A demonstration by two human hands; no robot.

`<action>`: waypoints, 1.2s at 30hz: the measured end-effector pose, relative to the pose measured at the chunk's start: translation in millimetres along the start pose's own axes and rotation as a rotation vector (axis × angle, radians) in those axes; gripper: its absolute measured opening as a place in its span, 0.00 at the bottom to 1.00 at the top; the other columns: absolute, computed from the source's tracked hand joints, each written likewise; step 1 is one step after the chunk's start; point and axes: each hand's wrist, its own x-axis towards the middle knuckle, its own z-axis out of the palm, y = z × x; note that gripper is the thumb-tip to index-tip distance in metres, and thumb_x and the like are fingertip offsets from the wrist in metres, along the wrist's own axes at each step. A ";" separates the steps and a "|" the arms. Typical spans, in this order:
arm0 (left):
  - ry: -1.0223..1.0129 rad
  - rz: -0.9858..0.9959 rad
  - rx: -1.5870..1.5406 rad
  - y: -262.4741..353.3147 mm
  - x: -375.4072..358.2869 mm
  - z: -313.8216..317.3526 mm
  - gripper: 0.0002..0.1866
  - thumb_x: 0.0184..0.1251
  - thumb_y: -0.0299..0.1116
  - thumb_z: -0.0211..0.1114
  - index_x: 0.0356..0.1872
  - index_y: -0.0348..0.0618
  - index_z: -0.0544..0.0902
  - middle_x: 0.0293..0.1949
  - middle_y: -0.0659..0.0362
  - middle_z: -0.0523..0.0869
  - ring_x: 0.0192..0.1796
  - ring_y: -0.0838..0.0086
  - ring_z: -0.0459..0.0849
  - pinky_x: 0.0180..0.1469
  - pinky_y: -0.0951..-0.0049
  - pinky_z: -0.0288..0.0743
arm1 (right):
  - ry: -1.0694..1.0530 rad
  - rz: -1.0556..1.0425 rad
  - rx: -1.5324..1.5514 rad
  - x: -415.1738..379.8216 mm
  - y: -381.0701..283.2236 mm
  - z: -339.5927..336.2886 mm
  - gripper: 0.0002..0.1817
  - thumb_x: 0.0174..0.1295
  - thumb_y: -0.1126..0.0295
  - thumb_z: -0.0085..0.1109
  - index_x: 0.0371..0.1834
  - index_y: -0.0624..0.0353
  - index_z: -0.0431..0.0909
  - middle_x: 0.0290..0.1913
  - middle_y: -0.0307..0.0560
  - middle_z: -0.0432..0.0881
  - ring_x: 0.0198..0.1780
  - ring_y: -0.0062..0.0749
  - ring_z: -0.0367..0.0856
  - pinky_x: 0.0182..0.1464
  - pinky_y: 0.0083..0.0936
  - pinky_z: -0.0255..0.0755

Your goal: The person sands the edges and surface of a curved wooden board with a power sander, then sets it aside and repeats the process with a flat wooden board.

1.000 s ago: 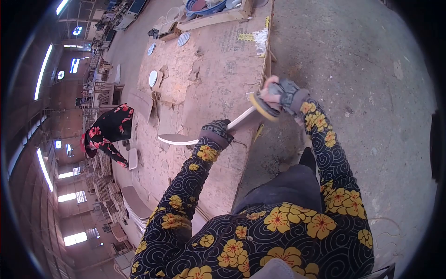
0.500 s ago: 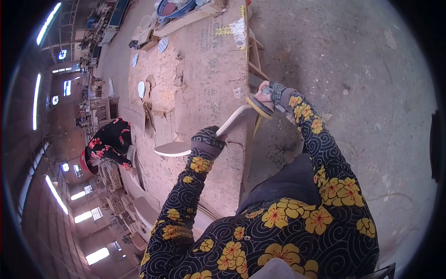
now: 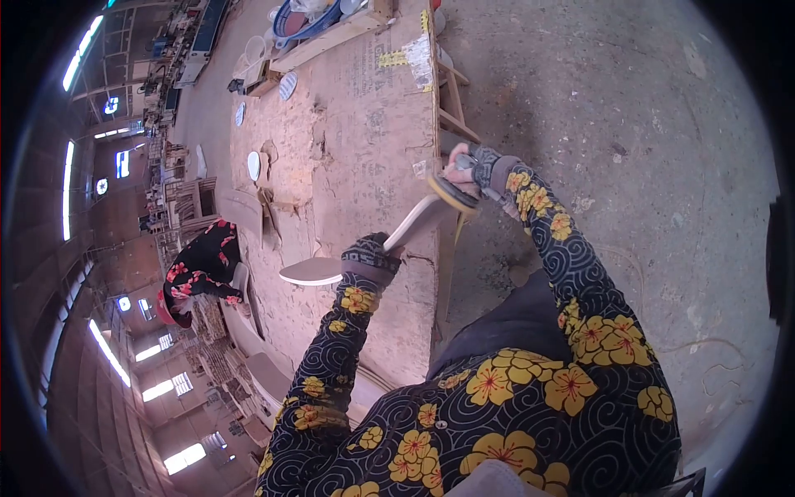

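A curved wooden panel [image 3: 414, 222] with a pale edge is gripped near its middle by my left hand [image 3: 370, 253], which wears a dark patterned glove. Its wider end [image 3: 315, 270] sticks out to the left over the worktable. Gloved fingers of my right hand [image 3: 468, 170] wrap round a round sander [image 3: 452, 193] with a yellow-rimmed pad. The pad sits at the panel's upper right end, by the table's edge; whether they touch is hard to tell.
The worn wooden worktable [image 3: 373, 149] bears round discs [image 3: 287, 85] and a blue basin [image 3: 310, 21] at the far end. Across it, a person [image 3: 203, 269] in a red cap bends over another panel. Concrete floor [image 3: 596, 124] lies on the right.
My right hand and the sander have shifted slightly left and down, over the panel's end. The panel's end sits a little lower. The person opposite appears slightly lower in view.
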 end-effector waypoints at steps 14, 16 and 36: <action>-0.047 -0.026 0.011 2.5 0.1 -7.1 0.18 0.61 0.49 0.72 0.43 0.47 0.88 0.34 0.50 0.90 0.40 0.52 0.89 0.45 0.55 0.82 | 0.069 -0.096 0.026 -25.4 -40.0 9.9 0.22 0.56 0.53 0.77 0.47 0.51 0.80 0.43 0.43 0.84 0.48 0.30 0.81 0.53 0.30 0.75; -0.009 0.003 0.000 -5.0 0.0 0.1 0.18 0.61 0.49 0.71 0.43 0.47 0.88 0.35 0.50 0.90 0.40 0.52 0.89 0.45 0.55 0.82 | 0.095 0.106 0.201 -23.6 -15.1 9.9 0.21 0.59 0.55 0.75 0.48 0.52 0.79 0.39 0.43 0.84 0.44 0.28 0.82 0.51 0.30 0.76; -0.135 0.004 -0.001 3.8 5.7 -23.6 0.19 0.65 0.47 0.68 0.49 0.46 0.86 0.39 0.49 0.90 0.45 0.54 0.88 0.50 0.57 0.81 | 0.373 0.055 0.106 -5.9 70.1 24.1 0.21 0.59 0.57 0.76 0.48 0.51 0.78 0.41 0.43 0.83 0.43 0.30 0.82 0.45 0.31 0.79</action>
